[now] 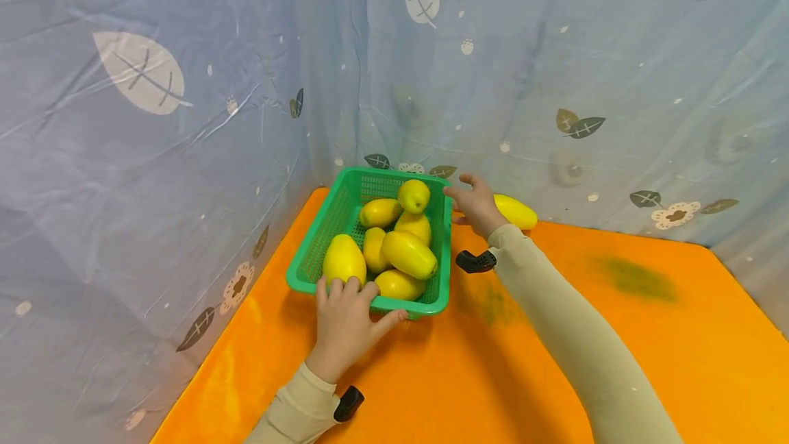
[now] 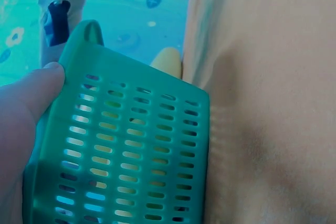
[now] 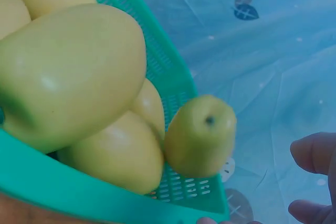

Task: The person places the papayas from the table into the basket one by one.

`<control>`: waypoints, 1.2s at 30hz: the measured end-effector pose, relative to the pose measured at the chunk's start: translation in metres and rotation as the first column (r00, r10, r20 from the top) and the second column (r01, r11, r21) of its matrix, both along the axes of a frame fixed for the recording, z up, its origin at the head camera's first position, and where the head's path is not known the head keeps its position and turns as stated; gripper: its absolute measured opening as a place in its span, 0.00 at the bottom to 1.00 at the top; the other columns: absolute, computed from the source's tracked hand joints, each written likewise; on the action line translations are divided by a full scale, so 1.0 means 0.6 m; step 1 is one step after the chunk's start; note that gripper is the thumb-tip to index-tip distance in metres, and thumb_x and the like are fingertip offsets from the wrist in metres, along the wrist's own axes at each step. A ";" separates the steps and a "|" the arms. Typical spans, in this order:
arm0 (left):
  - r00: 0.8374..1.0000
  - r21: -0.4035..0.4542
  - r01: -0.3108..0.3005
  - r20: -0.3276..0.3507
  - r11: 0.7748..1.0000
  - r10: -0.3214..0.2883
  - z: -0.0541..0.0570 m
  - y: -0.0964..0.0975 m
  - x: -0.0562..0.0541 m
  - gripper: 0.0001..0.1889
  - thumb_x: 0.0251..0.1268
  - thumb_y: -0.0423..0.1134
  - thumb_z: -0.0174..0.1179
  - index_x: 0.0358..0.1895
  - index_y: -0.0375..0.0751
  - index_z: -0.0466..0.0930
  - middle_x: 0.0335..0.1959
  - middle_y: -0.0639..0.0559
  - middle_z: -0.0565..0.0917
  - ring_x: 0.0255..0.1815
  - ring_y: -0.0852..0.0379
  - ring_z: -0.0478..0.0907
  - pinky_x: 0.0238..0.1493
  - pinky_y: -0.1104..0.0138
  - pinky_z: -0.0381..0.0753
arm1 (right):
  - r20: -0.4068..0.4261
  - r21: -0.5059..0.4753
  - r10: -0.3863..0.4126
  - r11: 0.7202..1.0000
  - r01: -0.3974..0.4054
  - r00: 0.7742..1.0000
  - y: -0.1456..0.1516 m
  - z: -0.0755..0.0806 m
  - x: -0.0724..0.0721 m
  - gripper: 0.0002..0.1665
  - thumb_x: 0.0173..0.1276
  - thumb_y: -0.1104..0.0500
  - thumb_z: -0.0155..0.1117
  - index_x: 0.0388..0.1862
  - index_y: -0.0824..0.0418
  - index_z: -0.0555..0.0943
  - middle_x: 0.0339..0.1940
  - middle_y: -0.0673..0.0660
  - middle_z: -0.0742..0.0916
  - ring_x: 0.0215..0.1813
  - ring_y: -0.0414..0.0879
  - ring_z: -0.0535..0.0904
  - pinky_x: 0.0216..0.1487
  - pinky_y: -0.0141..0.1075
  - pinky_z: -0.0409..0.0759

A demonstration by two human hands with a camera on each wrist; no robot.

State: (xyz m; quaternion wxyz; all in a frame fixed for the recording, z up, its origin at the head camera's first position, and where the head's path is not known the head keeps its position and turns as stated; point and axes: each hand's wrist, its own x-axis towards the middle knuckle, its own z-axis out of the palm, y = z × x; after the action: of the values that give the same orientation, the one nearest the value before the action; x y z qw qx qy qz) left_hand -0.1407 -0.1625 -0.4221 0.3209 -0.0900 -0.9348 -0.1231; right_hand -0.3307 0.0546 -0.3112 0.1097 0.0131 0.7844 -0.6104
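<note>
A green plastic basket (image 1: 446, 252) with slotted walls holds several smooth, oblong yellow fruits (image 1: 409, 254). My left hand (image 1: 345, 324) grips its near rim, fingers over the edge and the thumb (image 2: 47, 85) along the outside. At the far right corner is my right hand (image 1: 476, 207), its fingers spread and a fingertip right at the rim. In the right wrist view its fingers (image 3: 315, 153) stand apart from the fruit. One yellow fruit (image 3: 201, 137) sits high in the basket's corner. Beyond the right hand lies another yellow fruit (image 1: 516, 212), partly hidden by it.
The basket stands on an orange tabletop (image 1: 616, 334) near its far left corner. A blue-grey curtain (image 1: 493, 74) printed with leaves and flowers rises behind and to the left. Each sleeve carries a black wrist device (image 1: 476, 262).
</note>
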 end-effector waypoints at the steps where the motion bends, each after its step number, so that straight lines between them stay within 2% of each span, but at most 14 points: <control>1: 1.000 0.000 0.000 -0.002 1.000 0.000 0.000 0.000 0.000 0.31 0.44 0.72 0.71 0.32 0.47 0.81 0.26 0.47 0.77 0.33 0.42 0.73 0.63 0.35 0.67 | 0.002 -0.003 0.000 1.000 0.000 1.000 0.001 -0.002 0.000 0.42 0.80 0.52 0.55 0.84 0.54 0.49 0.82 0.64 0.61 0.75 0.64 0.69 0.69 0.57 0.76; 7: 1.000 -0.008 -0.003 0.000 1.000 0.003 -0.002 0.001 -0.001 0.31 0.44 0.72 0.71 0.31 0.47 0.80 0.25 0.48 0.77 0.33 0.42 0.73 0.63 0.35 0.67 | 0.029 -0.015 -0.005 1.000 0.005 1.000 0.004 -0.012 0.001 0.42 0.79 0.52 0.56 0.84 0.54 0.51 0.82 0.63 0.62 0.77 0.64 0.68 0.70 0.58 0.75; 12: 1.000 -0.009 -0.004 0.008 1.000 0.004 -0.004 0.002 0.000 0.31 0.45 0.72 0.71 0.31 0.47 0.80 0.25 0.48 0.77 0.34 0.42 0.73 0.63 0.35 0.67 | 0.034 0.009 0.006 1.000 -0.006 0.999 0.011 -0.010 0.004 0.41 0.80 0.52 0.55 0.84 0.54 0.50 0.82 0.63 0.62 0.77 0.63 0.68 0.69 0.56 0.77; 16: 1.000 -0.007 -0.003 -0.006 1.000 0.003 -0.005 0.002 -0.001 0.31 0.44 0.72 0.71 0.31 0.47 0.80 0.25 0.47 0.76 0.33 0.42 0.73 0.63 0.34 0.67 | 0.029 0.032 0.012 0.999 -0.013 1.000 0.027 -0.003 0.003 0.40 0.81 0.50 0.53 0.85 0.52 0.49 0.81 0.62 0.65 0.72 0.59 0.71 0.57 0.44 0.85; 19: 1.000 -0.010 0.000 -0.020 1.000 0.000 -0.006 0.002 -0.002 0.31 0.43 0.72 0.71 0.31 0.47 0.80 0.24 0.48 0.76 0.33 0.42 0.73 0.63 0.35 0.67 | 0.037 0.022 0.001 1.000 -0.002 0.999 0.049 0.001 0.001 0.42 0.80 0.48 0.53 0.85 0.51 0.48 0.81 0.62 0.64 0.68 0.56 0.71 0.50 0.37 0.86; 20: 1.000 -0.011 0.000 -0.024 1.000 0.000 -0.005 0.002 -0.003 0.31 0.43 0.72 0.71 0.30 0.47 0.80 0.24 0.48 0.76 0.33 0.42 0.73 0.62 0.35 0.67 | 0.038 0.019 -0.007 1.000 0.006 0.999 0.059 0.001 0.000 0.42 0.80 0.47 0.53 0.85 0.51 0.48 0.81 0.62 0.64 0.68 0.57 0.71 0.51 0.36 0.85; 22: 1.000 -0.015 0.000 -0.029 1.000 0.000 -0.006 0.002 -0.003 0.31 0.43 0.72 0.71 0.30 0.47 0.80 0.24 0.48 0.76 0.33 0.42 0.73 0.62 0.35 0.68 | 0.036 0.011 -0.020 1.000 0.019 0.999 0.079 0.000 -0.003 0.43 0.80 0.47 0.53 0.85 0.52 0.46 0.82 0.63 0.61 0.72 0.59 0.70 0.59 0.41 0.84; 26: 0.999 -0.018 0.004 -0.032 1.000 -0.004 -0.005 0.001 -0.004 0.31 0.42 0.72 0.71 0.30 0.47 0.80 0.24 0.47 0.76 0.32 0.42 0.73 0.62 0.35 0.68 | 0.016 0.018 -0.057 0.998 0.057 0.998 0.121 -0.005 -0.008 0.45 0.80 0.46 0.52 0.85 0.56 0.44 0.85 0.63 0.56 0.80 0.64 0.63 0.73 0.52 0.75; 32: 0.999 -0.016 0.009 -0.033 1.000 -0.010 -0.002 0.000 -0.004 0.31 0.42 0.72 0.71 0.32 0.46 0.82 0.26 0.46 0.78 0.33 0.41 0.73 0.62 0.35 0.68 | 0.031 -0.007 -0.155 0.988 0.155 0.987 0.173 -0.023 -0.016 0.47 0.80 0.47 0.51 0.85 0.58 0.40 0.86 0.63 0.49 0.82 0.69 0.58 0.74 0.55 0.71; 36: 0.999 -0.008 0.017 -0.043 1.000 -0.017 -0.002 0.001 -0.004 0.31 0.42 0.71 0.72 0.31 0.46 0.81 0.26 0.46 0.78 0.33 0.41 0.73 0.61 0.35 0.68 | 0.057 -0.017 -0.191 0.981 0.192 0.980 0.197 -0.037 -0.017 0.47 0.81 0.47 0.50 0.85 0.58 0.38 0.86 0.63 0.47 0.82 0.70 0.55 0.75 0.56 0.70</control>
State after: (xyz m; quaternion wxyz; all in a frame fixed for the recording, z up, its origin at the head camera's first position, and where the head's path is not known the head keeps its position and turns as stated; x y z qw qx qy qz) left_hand -0.1430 -0.1617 -0.4231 0.3396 -0.1016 -0.9273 -0.1202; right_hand -0.3410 0.1729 -0.3334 0.0721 0.1038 0.7692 -0.6264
